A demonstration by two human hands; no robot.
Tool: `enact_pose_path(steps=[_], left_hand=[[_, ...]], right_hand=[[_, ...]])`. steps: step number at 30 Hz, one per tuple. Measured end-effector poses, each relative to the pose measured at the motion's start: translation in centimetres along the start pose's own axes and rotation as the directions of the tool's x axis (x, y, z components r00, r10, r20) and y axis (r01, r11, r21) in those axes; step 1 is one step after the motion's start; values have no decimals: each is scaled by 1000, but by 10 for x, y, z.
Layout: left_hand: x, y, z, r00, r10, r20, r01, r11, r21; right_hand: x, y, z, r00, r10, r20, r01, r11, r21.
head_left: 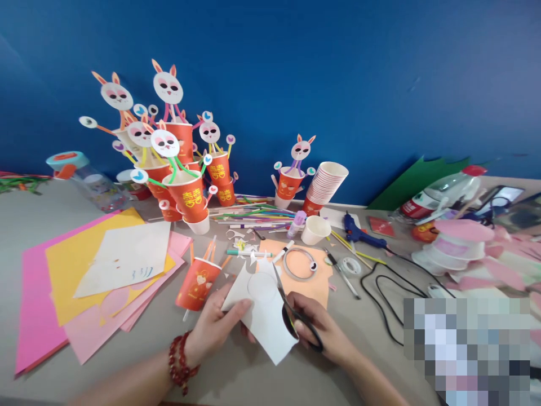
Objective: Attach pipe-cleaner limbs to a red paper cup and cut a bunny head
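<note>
A sheet of white paper (270,332) with a drawn circle on it is pinched in my left hand (224,318), thumb on top. My right hand (315,324) grips black-handled scissors (283,299), their blades at the paper's right edge beside the circle. Close to my left hand, a red paper cup (198,285) lies tilted with orange straws sticking out. Under and behind the white paper is an orange paper sheet (310,290), bearing a ring-shaped roll (289,273) with a small eye-like disc on its rim.
Rabbit-faced cups (186,194) stand at the back left, near a water bottle (91,183). Coloured sheets (38,299) lie left. Stacked cups (327,183), a glue stick (297,224) and a blue glue gun (359,234) sit behind; its black cord (380,301) loops at right.
</note>
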State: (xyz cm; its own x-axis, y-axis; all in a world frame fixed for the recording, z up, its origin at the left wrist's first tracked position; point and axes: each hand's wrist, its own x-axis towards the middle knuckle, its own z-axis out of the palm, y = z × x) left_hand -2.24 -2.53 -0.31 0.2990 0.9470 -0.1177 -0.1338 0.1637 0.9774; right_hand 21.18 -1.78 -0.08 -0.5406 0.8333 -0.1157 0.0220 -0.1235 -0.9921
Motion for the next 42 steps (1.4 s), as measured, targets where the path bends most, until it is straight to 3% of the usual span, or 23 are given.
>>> enact_pose_path(steps=[22, 42], left_hand=[[-1, 4, -1, 1000, 12, -11, -11, 993, 119], [1, 5, -1, 999, -45, 22, 45, 999, -8]], right_hand=[[2, 6, 3, 995, 5, -96, -17, 993, -119], [3, 11, 1, 993, 8, -115, -25, 989, -147]])
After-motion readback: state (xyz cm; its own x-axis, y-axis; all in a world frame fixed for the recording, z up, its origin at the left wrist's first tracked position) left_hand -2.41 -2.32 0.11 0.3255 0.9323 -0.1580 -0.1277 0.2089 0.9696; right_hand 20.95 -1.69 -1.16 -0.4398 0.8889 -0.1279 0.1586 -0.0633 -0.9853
